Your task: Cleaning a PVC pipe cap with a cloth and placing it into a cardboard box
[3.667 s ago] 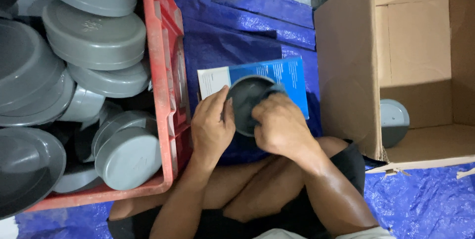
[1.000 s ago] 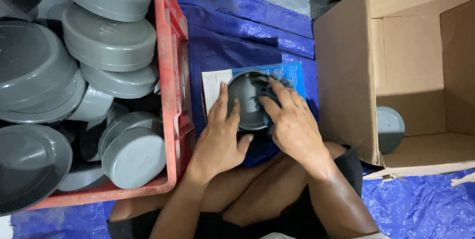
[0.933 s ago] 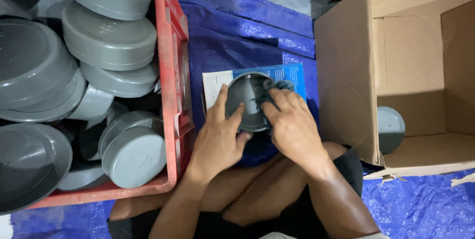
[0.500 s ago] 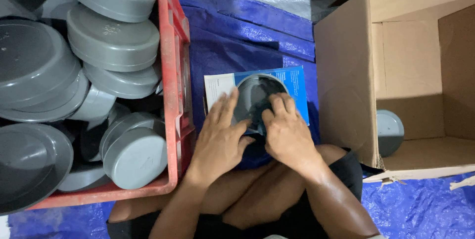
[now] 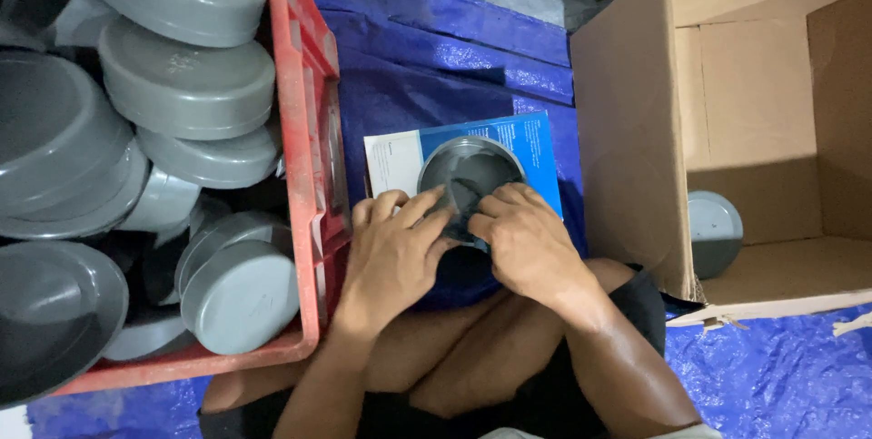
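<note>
A grey round plastic cap (image 5: pixel 470 176) lies open side up on a blue and white printed sheet (image 5: pixel 400 159) spread over the blue tarpaulin. My left hand (image 5: pixel 392 253) grips its near left rim, fingers reaching over the edge. On the near right rim rests my right hand (image 5: pixel 522 244), with its fingertips curled into the cap's hollow. Both hands meet at the cap's front edge, above my folded legs.
A red plastic crate (image 5: pixel 304 130) on the left is filled with several grey caps (image 5: pixel 186 85). An open cardboard box (image 5: pixel 636 130) lies on its side at the right with one grey cap (image 5: pixel 713 230) inside. Blue tarpaulin (image 5: pixel 427 58) covers the floor.
The cap has come down from a tilted hold to sit flat on the sheet. Both hands slid toward its near rim, and the view shifted slightly.
</note>
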